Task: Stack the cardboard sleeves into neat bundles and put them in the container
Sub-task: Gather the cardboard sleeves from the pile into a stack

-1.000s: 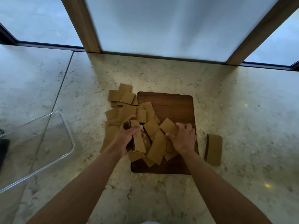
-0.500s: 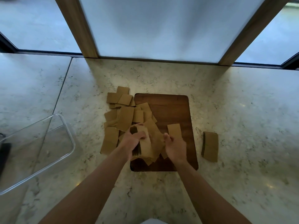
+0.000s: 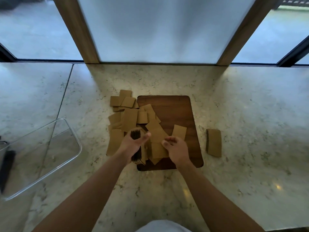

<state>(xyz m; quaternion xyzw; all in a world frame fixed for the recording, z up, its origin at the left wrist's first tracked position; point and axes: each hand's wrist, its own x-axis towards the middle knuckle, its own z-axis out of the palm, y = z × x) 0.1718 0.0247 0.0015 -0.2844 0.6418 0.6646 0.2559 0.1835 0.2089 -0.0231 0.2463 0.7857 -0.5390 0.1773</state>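
A loose pile of brown cardboard sleeves (image 3: 130, 119) spreads over the left part of a dark wooden board (image 3: 177, 111) and onto the counter. My left hand (image 3: 133, 144) is shut around a bundle of sleeves (image 3: 136, 136) held on edge, its dark ends showing above and below my fist. My right hand (image 3: 175, 148) hovers over sleeves near the board's front, fingers curled and apart, holding nothing that I can see. A clear plastic container (image 3: 66, 156) lies at the left.
A small neat stack of sleeves (image 3: 214, 142) lies on the marble counter (image 3: 250, 114) right of the board. A dark object (image 3: 6, 166) shows at the far left edge. Window frames stand along the counter's back edge.
My right hand let go of the sleeve it had lifted and drew back toward me. My left hand turned the bundle more upright. The view tilted slightly.
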